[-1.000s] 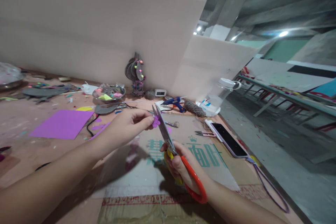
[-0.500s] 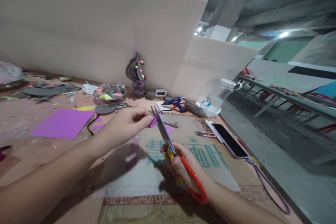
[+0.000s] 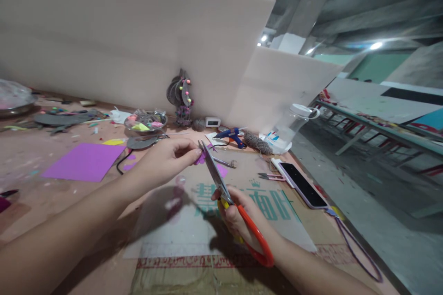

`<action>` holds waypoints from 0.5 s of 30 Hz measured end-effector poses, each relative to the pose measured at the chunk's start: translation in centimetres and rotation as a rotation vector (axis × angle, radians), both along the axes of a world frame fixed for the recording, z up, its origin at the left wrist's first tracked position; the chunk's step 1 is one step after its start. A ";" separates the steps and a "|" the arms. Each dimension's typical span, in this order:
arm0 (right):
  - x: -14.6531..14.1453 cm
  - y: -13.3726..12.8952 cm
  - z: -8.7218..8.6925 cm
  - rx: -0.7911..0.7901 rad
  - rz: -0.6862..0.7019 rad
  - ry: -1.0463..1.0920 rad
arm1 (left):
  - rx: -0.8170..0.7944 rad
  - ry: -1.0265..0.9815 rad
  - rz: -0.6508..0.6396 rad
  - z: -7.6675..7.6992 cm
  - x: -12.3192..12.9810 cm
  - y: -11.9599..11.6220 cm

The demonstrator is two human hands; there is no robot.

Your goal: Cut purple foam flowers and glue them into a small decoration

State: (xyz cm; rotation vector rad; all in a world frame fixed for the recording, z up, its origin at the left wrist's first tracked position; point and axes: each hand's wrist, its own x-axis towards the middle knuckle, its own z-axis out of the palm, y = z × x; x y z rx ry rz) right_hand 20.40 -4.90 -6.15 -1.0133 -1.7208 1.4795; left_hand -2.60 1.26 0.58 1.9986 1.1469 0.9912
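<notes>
My left hand [image 3: 175, 159] pinches a small purple paper piece [image 3: 200, 159] between thumb and fingertips, above the table. My right hand [image 3: 238, 216] is wrapped round scissors [image 3: 215, 173] with orange-red and yellow handles. The scissor blades point up and away, their tips right beside the purple piece; whether they touch it is hard to tell. Under both hands lies a translucent sheet [image 3: 166, 235] with green lettering. A larger purple sheet [image 3: 83, 162] lies to the left, with small purple scraps [image 3: 130, 166] near my left wrist.
Behind my hands are a bowl of colourful bits [image 3: 145, 124], a grey decorated ornament [image 3: 180, 97], a blue glue gun [image 3: 231, 135] and grey yarn [image 3: 258, 143]. At the right are a phone [image 3: 302, 184], thread snips [image 3: 272, 177] and a clear bottle [image 3: 290, 124]. A pale board [image 3: 138, 41] stands at the back.
The purple piece has turned slightly in my left fingers and shows less beside the blades. Both hands keep nearly the same place; the view has shifted very slightly.
</notes>
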 end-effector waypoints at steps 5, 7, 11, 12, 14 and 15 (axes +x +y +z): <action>-0.1 -0.1 -0.1 -0.045 0.011 0.035 | 0.004 -0.006 -0.019 0.0 0.0 0.0; -0.1 0.1 -0.3 -0.047 0.027 0.036 | 0.005 0.001 -0.014 0.2 0.0 -0.1; -0.1 0.3 -0.9 -0.042 0.032 0.035 | 0.008 0.008 0.004 0.4 -0.3 -0.1; 0.0 0.3 -0.9 -0.034 0.027 0.034 | 0.007 0.020 0.001 0.4 -0.4 0.1; 0.1 0.4 -0.5 0.002 0.008 0.016 | -0.011 0.064 -0.026 0.1 -0.9 0.7; 0.3 0.5 -0.1 0.032 -0.008 -0.010 | -0.028 0.095 -0.050 -0.2 -1.2 1.1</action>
